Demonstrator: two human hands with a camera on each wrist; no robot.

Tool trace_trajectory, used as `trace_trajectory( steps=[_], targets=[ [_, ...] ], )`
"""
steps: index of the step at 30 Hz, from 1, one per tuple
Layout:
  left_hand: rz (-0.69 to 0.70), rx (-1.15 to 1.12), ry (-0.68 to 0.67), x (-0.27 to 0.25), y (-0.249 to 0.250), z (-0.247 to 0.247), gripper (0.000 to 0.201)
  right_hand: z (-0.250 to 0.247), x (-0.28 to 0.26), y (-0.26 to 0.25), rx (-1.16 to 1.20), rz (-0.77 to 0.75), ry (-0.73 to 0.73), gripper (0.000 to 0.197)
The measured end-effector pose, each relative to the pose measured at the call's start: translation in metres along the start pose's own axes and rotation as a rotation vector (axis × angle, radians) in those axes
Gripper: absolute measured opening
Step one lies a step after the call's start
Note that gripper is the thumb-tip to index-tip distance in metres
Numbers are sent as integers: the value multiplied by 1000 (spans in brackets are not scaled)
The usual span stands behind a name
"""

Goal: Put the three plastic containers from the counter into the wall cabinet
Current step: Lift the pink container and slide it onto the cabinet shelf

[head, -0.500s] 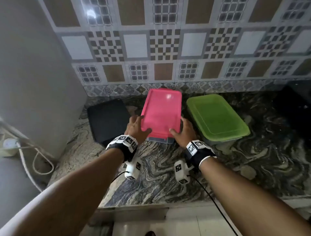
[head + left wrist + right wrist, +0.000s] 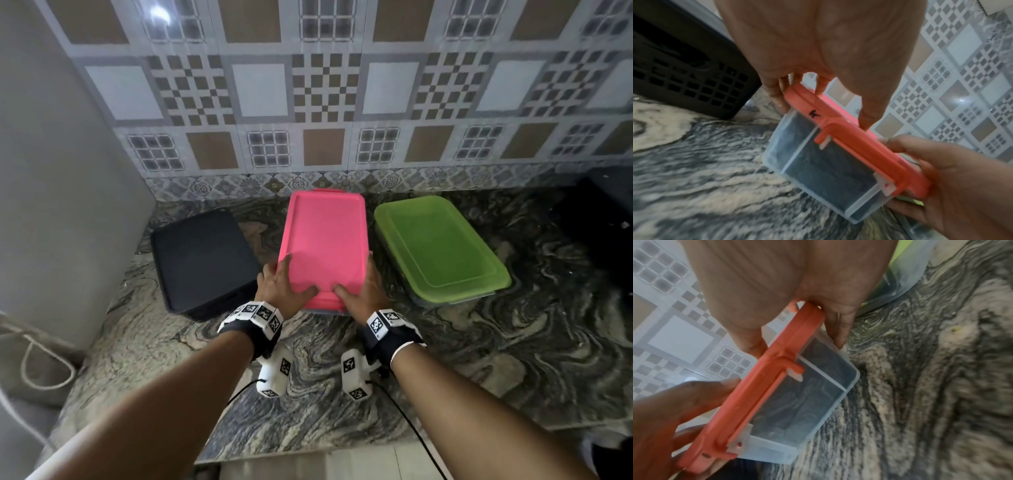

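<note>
A clear container with a pink lid [image 2: 323,246] is held between both hands at the middle of the counter. My left hand [image 2: 282,284] grips its near left corner, thumb on the lid and fingers under the side. My right hand [image 2: 361,291] grips the near right corner the same way. In the left wrist view the pink-lidded container [image 2: 838,162] is tilted, its near end off the counter. A black container [image 2: 205,260] stands to its left and a green-lidded container [image 2: 438,246] to its right. The wall cabinet is out of view.
The marbled counter [image 2: 479,359] ends at a tiled wall [image 2: 325,102] behind the containers. A grey appliance side [image 2: 51,171] closes the left. A dark object [image 2: 603,219] sits at the far right. White cables [image 2: 30,359] hang at lower left.
The pink-lidded container looks slightly larger and nearer in the head view, raised a little by both hands. The grip is the same.
</note>
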State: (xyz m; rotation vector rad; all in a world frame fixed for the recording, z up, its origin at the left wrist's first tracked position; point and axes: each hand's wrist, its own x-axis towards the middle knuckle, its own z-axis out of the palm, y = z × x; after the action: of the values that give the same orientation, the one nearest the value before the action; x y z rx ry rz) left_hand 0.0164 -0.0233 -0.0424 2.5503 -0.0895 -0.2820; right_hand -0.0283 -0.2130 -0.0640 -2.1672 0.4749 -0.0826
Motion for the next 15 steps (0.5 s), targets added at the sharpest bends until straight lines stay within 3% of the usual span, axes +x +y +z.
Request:
trace_trajectory(
  steps=[3,15],
  targets=[
    [41,-75,-5,-20,-13,9,120,-6,-22,16,37,-53,12,117],
    [110,-219,-31,-123,-17,30,113,-25,-118,49,70,-147,29,123]
  ],
)
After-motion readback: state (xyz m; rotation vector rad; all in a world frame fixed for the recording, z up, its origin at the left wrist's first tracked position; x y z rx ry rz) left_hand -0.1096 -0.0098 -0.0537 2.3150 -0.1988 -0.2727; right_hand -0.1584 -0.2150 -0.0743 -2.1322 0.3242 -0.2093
